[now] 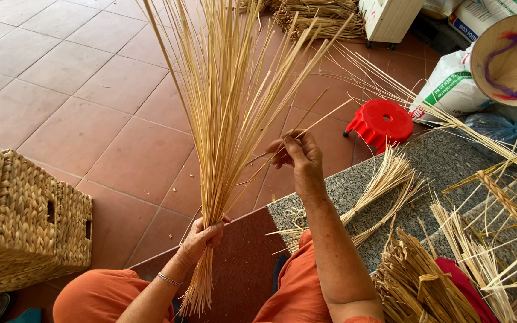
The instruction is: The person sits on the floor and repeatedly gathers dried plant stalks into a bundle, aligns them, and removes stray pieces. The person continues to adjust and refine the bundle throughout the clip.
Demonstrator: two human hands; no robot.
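The bundle of long pale-yellow dried straw stalks [225, 119] stands almost upright in front of the person, its long axis running from a tight lower end near the lap up and away to a wide fan at the top of the view. The left hand [201, 236] is closed around the bundle low down, where the stalks are packed together, so nearly all the length rises above that grip and only a short tuft hangs below it. The right hand [297, 155] sits higher and to the right of the bundle, its fingertips pinched on a few thin stalks that lean out of the fan toward it; it is the hand nearer the loose upper ends.

A silver bracelet [169, 279] circles the left wrist. To the right, cut straw bunches [384, 185] lie on a speckled grey stone slab [444, 161], beyond it a red plastic stool [381, 122]. Woven straw baskets [28, 221] stand at the left on the terracotta tile floor [79, 90].
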